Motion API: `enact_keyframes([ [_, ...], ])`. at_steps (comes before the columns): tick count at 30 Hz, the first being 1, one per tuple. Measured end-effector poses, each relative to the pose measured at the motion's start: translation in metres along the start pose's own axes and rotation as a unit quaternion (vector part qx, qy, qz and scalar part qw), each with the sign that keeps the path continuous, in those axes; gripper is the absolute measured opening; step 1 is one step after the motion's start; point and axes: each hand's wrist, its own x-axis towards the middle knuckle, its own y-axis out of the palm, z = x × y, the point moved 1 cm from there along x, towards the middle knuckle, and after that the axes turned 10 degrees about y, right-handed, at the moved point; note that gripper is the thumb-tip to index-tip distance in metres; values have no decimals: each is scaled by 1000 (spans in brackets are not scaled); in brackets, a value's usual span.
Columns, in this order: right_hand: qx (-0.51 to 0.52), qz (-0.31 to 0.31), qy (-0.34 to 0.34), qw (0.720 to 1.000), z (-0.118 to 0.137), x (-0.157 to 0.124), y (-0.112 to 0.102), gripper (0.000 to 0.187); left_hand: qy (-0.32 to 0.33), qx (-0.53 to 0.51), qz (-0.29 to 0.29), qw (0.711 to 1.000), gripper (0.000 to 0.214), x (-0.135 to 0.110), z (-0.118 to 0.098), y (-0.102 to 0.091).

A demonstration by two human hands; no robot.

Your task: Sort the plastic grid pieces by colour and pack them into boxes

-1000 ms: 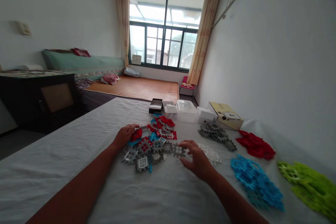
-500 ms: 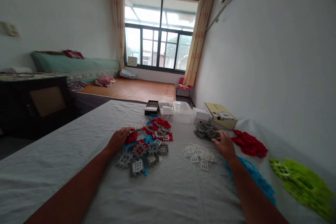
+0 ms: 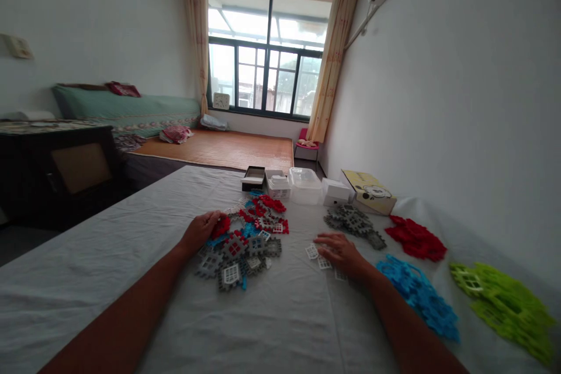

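My left hand (image 3: 200, 234) is at the left side of a mixed pile, its fingers closed at the edge of a red building piece (image 3: 221, 226). Around it lie grey interlocking pieces (image 3: 210, 264), blue ones, and white window frames such as one (image 3: 231, 274) at the pile's front. To the right, my right hand (image 3: 340, 252) hovers over or rests on a group of white window pieces (image 3: 312, 251); its fingers are stretched out and nothing shows in them. That hand covers most of the white group. Just behind is a stack of dark grey pieces (image 3: 353, 220).
Sorted heaps of red (image 3: 416, 238), blue (image 3: 418, 298) and lime-green pieces (image 3: 504, 310) lie along the right. At the back of the cloth-covered table stand a black box (image 3: 253, 179), a clear plastic tub (image 3: 304, 187), a white box (image 3: 335, 193) and a yellow carton (image 3: 369, 193).
My right hand has moved left and nearer, from the dark grey stack to the white window pieces. A grey piece now shows at the stack's right end. My left hand has hardly moved.
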Motion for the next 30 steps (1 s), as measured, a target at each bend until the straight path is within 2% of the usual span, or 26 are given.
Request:
enact_keyframes([
  [4, 28, 61, -55, 996, 12, -8, -10, 43, -2, -13, 0, 1000, 54, -1, -1, 1],
  [8, 78, 97, -74, 989, 15, -9, -14, 43, 0, -20, 0, 1000, 54, -2, -1, 2],
  [10, 93, 59, -43, 993, 13, -7, -14, 41, 1, -19, 0, 1000, 54, -1, 0, 2],
  [12, 66, -14, 5, 998, 7, -5, -18, 38, -1, -14, 0, 1000, 54, -1, 1, 2],
  [14, -16, -73, 44, 996, -1, -9, -26, 33, -2, -12, 2, 1000, 54, -1, 1, 1],
  [16, -113, -99, 76, 986, -13, -20, -37, 27, -2, -12, 4, 1000, 54, 0, 1, 0],
  [20, -224, -113, 131, 959, -39, -56, -59, 24, 1, -3, 8, 1000, 54, 2, 0, -1],
  [26, -205, -73, 180, 959, -73, -100, -62, 41, 1, 4, 11, 1000, 55, 1, -3, 2],
  [30, -213, -72, 197, 954, -93, -106, -66, 42, 25, 11, 4, 1000, 56, -2, -4, 3],
])
